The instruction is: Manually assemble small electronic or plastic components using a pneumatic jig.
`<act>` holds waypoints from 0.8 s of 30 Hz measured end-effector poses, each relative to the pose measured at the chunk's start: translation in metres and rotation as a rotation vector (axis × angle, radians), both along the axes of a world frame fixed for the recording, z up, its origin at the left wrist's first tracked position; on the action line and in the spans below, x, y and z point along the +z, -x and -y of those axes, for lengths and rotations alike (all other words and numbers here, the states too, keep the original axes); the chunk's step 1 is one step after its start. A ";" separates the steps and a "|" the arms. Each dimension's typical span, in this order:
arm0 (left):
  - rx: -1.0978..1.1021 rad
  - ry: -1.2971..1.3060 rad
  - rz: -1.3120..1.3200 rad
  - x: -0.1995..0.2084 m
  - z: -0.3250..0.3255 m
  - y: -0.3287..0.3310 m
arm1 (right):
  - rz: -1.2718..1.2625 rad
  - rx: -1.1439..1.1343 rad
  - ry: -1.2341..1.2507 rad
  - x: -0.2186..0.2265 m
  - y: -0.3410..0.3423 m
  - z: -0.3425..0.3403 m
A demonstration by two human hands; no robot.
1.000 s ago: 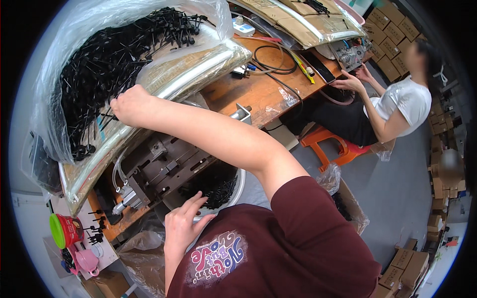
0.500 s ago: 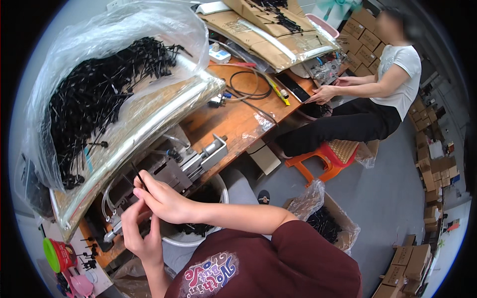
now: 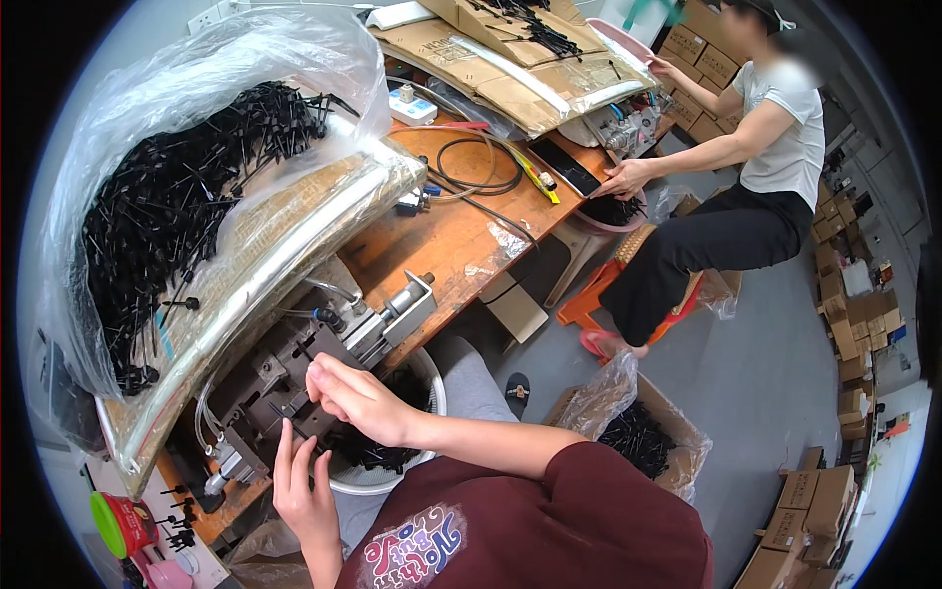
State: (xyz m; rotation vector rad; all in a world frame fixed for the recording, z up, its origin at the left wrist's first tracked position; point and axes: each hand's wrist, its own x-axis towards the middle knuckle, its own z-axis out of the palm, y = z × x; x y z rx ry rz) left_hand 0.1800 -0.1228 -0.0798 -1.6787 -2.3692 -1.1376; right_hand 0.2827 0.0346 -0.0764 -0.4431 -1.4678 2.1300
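Note:
My right hand (image 3: 358, 401) is over the small metal machine (image 3: 265, 378), its fingers pinched together. A thin black stick-like part (image 3: 305, 348) juts out at its fingertips, mostly hidden by them. Lower left of it, my left hand (image 3: 306, 496) is open with fingers stretched and thumb apart. Its index fingertip is close to another small dark piece (image 3: 276, 409) at the machine; whether they touch I cannot tell. Below my right hand stands a white basket (image 3: 438, 378) with black parts in it. A big heap of black knobbed parts (image 3: 177, 196) lies in clear plastic at the left.
The wooden table (image 3: 383, 255) carries cables (image 3: 471, 167), a power strip (image 3: 412, 106) and a dark phone-like slab (image 3: 564, 169). A co-worker (image 3: 785, 137) sits at the right on an orange stool (image 3: 589, 304). A lined carton (image 3: 677, 442) of black parts stands on the floor.
My hands have moved apart: the right went slightly right, the left down and its fingers opened. The co-worker has raised one arm toward the pink basin and shifted a leg.

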 end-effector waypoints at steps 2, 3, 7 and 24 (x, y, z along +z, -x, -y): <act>-0.002 0.033 -0.069 -0.010 -0.003 0.001 | -0.040 0.040 0.043 -0.001 -0.003 0.003; -0.003 0.049 -0.103 -0.013 -0.005 0.001 | -0.057 0.028 0.038 -0.002 -0.003 0.007; -0.004 0.128 -0.131 -0.017 -0.013 0.000 | 0.001 0.051 -0.059 0.008 -0.009 0.008; -0.029 0.131 -0.186 -0.007 -0.019 0.014 | 0.030 -0.153 -0.125 0.017 -0.032 -0.006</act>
